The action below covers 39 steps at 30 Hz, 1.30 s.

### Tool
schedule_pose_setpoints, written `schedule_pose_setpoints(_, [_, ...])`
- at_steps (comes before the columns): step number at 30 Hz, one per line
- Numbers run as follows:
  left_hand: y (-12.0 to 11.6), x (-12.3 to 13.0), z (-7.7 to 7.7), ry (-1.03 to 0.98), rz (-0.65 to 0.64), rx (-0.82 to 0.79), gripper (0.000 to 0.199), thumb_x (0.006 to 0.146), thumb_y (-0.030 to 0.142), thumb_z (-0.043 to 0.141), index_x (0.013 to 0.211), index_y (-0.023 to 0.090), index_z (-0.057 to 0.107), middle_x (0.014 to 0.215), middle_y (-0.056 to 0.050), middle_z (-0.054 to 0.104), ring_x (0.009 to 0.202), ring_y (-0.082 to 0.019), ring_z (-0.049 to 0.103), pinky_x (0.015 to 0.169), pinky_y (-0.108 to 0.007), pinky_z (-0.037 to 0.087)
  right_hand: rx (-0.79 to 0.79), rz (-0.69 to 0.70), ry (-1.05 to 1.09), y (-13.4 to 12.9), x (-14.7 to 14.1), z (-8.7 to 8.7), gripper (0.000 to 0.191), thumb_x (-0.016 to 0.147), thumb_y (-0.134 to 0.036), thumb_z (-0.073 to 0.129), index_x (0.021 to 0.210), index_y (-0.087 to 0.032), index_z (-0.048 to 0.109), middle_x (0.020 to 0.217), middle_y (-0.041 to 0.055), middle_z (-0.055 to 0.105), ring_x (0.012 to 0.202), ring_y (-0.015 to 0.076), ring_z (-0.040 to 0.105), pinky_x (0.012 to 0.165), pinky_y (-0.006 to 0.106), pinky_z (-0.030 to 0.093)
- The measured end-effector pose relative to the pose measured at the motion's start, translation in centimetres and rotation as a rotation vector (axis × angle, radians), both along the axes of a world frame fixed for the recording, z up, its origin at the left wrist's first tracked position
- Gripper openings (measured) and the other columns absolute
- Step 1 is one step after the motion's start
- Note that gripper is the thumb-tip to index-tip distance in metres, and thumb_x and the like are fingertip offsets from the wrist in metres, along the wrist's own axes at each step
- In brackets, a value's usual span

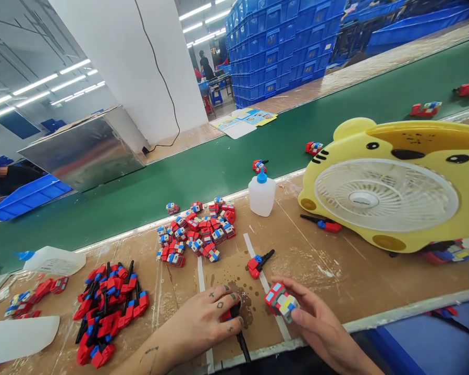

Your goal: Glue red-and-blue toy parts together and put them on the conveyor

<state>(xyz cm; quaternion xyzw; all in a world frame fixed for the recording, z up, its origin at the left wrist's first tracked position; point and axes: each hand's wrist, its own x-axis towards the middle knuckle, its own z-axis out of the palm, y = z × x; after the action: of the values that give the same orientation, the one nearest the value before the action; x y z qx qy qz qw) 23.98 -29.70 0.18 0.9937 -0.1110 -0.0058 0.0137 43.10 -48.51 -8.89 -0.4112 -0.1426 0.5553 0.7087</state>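
My left hand (207, 320) is closed over a small red-and-black toy part at the bench top, its black rod (242, 346) sticking out towards me; the fingers hide most of it. Between the fingertips of my right hand (316, 315) is a red, grey and yellow toy car (281, 301), held just above the cardboard-covered bench. A red-and-blue toy part with a black rod (259, 264) lies beyond both hands. Dark wet spots (247, 291) mark the bench beside my left fingers.
Heaps of toy cars (197, 229) and rod parts (108, 307) lie to the left. A white bottle with a blue cap (262, 197) stands before the green conveyor belt (203, 169). A yellow fan (347, 140) fills the right. Stacked blue crates (273, 49) stand behind.
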Motion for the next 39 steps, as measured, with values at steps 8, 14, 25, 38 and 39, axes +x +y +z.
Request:
schedule_pose_setpoints(8, [0.6, -1.0, -0.1, 0.028, 0.263, -0.495, 0.032, 0.091, 0.010, 0.055, 0.119, 0.025, 0.060, 0.128, -0.010, 0.061, 0.115, -0.022, 0.058, 0.097, -0.033, 0.049, 0.008, 0.061, -0.288, 1.3, -1.3, -0.7, 0.055, 0.068, -0.031, 0.088, 0.116, -0.028, 0.061, 0.113, 0.0070, 0.070, 0.109, 0.0281, 0.063, 0.096, 0.042, 0.046])
schedule_pose_setpoints(14, [-0.9, -2.1, -2.2, -0.205, 0.715, -1.217, 0.032, 0.084, 0.036, 0.075, 0.111, 0.021, 0.067, 0.115, -0.010, 0.068, 0.111, -0.025, 0.064, 0.098, -0.034, 0.052, -0.001, 0.045, -0.455, 2.7, -3.2, 0.6, 0.048, 0.075, -0.026, 0.081, 0.118, -0.027, 0.060, 0.122, 0.0093, 0.067, 0.118, 0.0303, 0.060, 0.103, 0.044, 0.046])
schedule_pose_setpoints(25, [-3.3, 0.9, -5.0, -0.480, 0.900, -1.603, 0.058, 0.084, 0.044, 0.072, 0.133, 0.016, 0.057, 0.134, -0.017, 0.062, 0.127, -0.031, 0.058, 0.109, -0.042, 0.047, 0.187, -0.192, -1.307, 5.9, -3.3, 2.0, 0.053, 0.083, -0.021, 0.074, 0.130, -0.032, 0.052, 0.120, 0.0075, 0.070, 0.112, 0.0294, 0.064, 0.096, 0.043, 0.053])
schedule_pose_setpoints(38, [13.5, 14.3, 1.2, -0.412, 1.011, -0.473, 0.079, 0.080, 0.033, 0.075, 0.146, 0.017, 0.034, 0.127, -0.012, 0.061, 0.116, -0.025, 0.060, 0.104, -0.040, 0.045, 0.190, -0.418, -1.485, 16.4, 0.9, 5.1, 0.066, 0.089, -0.016, 0.062, 0.149, -0.026, 0.034, 0.139, 0.0148, 0.050, 0.130, 0.0328, 0.049, 0.105, 0.055, 0.047])
schedule_pose_setpoints(39, [15.6, 16.0, 1.5, -0.361, 1.004, -0.449, 0.079, 0.079, 0.033, 0.077, 0.144, 0.016, 0.036, 0.125, -0.011, 0.062, 0.114, -0.025, 0.060, 0.103, -0.039, 0.046, 0.152, -0.410, -1.470, 15.9, 1.5, 4.8, 0.064, 0.090, -0.020, 0.063, 0.148, -0.028, 0.034, 0.138, 0.0140, 0.051, 0.129, 0.0328, 0.050, 0.105, 0.054, 0.048])
